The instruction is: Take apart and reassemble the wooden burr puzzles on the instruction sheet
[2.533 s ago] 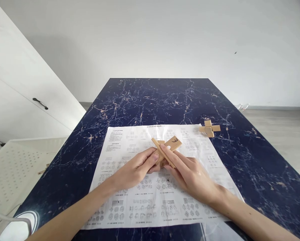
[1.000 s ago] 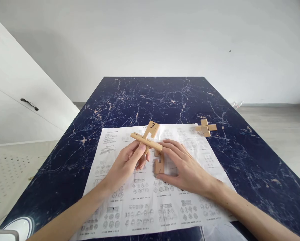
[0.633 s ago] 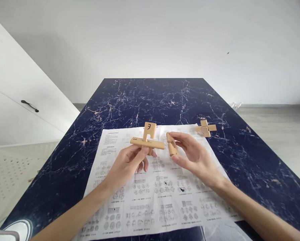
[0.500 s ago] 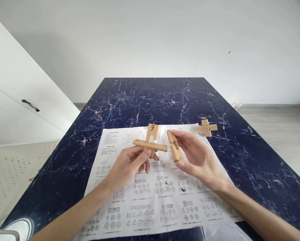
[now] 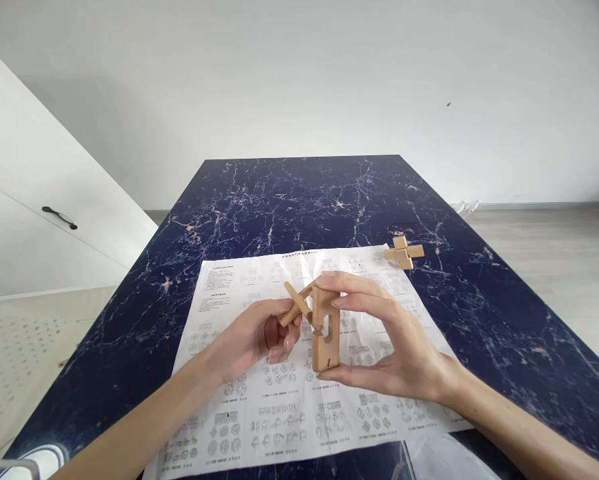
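Observation:
My left hand point(image 5: 252, 337) is closed on two crossed wooden puzzle bars point(image 5: 295, 308), held above a printed instruction sheet point(image 5: 259, 413). My right hand point(image 5: 397, 343) pinches a third notched wooden bar point(image 5: 325, 333) upright between thumb and fingers. That upright bar touches the crossed pair, right beside my left fingertips. All three pieces are pale wood with cut-out slots.
An assembled wooden cross puzzle point(image 5: 403, 252) lies on the dark blue marbled table point(image 5: 299, 200) beyond the sheet's far right corner. A white cabinet with a black handle point(image 5: 59, 217) stands at the left, with a white perforated surface point(image 5: 14, 353) below it.
My right hand picked the third bar up from the sheet, turned it upright and brought it against the crossed pair. My left hand tilted the pair and drew it nearer.

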Available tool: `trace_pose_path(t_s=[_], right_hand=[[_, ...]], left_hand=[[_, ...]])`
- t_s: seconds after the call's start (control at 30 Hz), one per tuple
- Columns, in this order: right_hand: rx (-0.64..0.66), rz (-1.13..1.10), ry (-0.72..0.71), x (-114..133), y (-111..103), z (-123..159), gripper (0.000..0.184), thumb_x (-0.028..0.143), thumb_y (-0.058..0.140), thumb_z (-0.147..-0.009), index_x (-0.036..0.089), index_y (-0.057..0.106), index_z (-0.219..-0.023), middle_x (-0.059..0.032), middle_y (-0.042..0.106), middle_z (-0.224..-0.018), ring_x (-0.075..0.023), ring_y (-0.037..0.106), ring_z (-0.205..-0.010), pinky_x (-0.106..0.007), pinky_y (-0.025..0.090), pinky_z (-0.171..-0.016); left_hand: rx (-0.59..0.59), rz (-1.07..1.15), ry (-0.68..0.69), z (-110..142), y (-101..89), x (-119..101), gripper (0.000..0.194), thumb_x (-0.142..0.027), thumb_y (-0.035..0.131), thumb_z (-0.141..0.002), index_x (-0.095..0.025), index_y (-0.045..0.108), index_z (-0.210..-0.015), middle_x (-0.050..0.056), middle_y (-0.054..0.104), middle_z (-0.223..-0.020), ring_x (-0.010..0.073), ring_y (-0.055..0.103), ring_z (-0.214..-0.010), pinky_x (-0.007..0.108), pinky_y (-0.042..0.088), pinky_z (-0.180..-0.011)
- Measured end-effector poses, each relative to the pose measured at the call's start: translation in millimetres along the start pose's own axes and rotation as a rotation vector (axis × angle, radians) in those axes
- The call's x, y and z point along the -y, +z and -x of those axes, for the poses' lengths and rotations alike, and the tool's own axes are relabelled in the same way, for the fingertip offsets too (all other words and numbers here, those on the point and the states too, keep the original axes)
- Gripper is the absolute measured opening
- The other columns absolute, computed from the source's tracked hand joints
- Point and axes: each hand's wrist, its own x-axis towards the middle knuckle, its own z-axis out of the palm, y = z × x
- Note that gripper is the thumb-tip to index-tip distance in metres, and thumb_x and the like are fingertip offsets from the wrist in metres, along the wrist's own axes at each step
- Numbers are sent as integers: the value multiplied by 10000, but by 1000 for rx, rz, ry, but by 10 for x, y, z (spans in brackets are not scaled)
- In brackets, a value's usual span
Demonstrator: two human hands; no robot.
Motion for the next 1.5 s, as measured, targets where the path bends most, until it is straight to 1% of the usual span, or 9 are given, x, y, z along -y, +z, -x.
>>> trace_pose_path(t_s=[0.17, 0.33, 0.6, 0.83, 1.03, 1.13, 1.23, 1.37, 1.5], right_hand=[[128, 70, -80, 7, -44, -94, 719, 277, 781, -992, 321, 358, -1571, -126, 620, -1554, -300, 525, -1520, -568, 489, -1201], [224, 105, -57, -2, -140, -135, 688, 264, 733, -1022, 319, 344, -1587, -131, 578, -1606, -305, 476, -1556, -586, 454, -1224], [225, 7, -1, 0, -139, -120, 743, 278, 780, -996, 316, 333, -1589, -145, 562, -1615, -319, 448, -1573, -608, 455, -1222], [246, 22, 9, -22, -44, -99, 707, 284, 751, -1017, 308, 338, -1590, -139, 537, -1637, -298, 424, -1589, -580, 467, -1231], [235, 40, -19, -5, -10, -108, 687, 269, 729, -1034, 309, 322, -1586, -110, 541, -1637, -259, 409, -1598, -541, 441, -1259], [220, 38, -56, 5, 11, -95, 684, 248, 722, -1040, 292, 312, -1585, -126, 544, -1632, -256, 397, -1605, -537, 443, -1258], [211, 46, -78, 7, 30, -67, 680, 220, 704, -1046, 289, 302, -1590, -144, 548, -1621, -261, 419, -1593, -540, 477, -1231], [213, 45, -69, 6, 33, -46, 700, 184, 691, -1040, 290, 294, -1608, -146, 565, -1602, -253, 507, -1535, -494, 542, -1174], [211, 42, -49, -14, 6, -44, 805, 202, 698, -1042, 348, 215, -1668, -120, 543, -1628, -274, 457, -1568, -560, 464, -1239]], left_hand=[[33, -22, -41, -11, -4, 14, 391, -454, 580, -1011, -171, 640, -748, -18, 530, -552, 98, 392, -456, 248, 350, -489], [47, 35, -69, -11, -76, 28, 395, -430, 586, -1010, -188, 567, -698, -40, 459, -515, 97, 344, -448, 245, 339, -479], [100, 53, -131, 1, -84, -8, 416, -427, 570, -984, -213, 461, -644, -61, 341, -498, 95, 235, -449, 250, 268, -451], [166, -49, -200, 10, -91, 31, 511, -494, 494, -985, -231, 360, -568, -49, 281, -509, 108, 244, -466, 287, 218, -453], [198, -103, -115, 36, -93, 54, 481, -466, 443, -1048, -236, 305, -649, -77, 219, -536, 88, 152, -449, 257, 172, -414], [139, -160, -40, 53, -58, 65, 501, -524, 424, -1084, -235, 332, -685, -88, 214, -552, 78, 123, -444, 245, 166, -406], [102, -219, 2, 70, -24, 57, 543, -583, 454, -1077, -236, 312, -685, -89, 211, -561, 73, 120, -453, 247, 173, -409], [116, -290, 12, 80, -17, 50, 552, -571, 464, -1078, -238, 270, -684, -84, 227, -573, 75, 138, -463, 257, 208, -427], [49, -381, 75, 84, 10, 74, 531, -584, 379, -1101, -239, 310, -703, -76, 292, -573, 90, 195, -474, 272, 275, -474]])
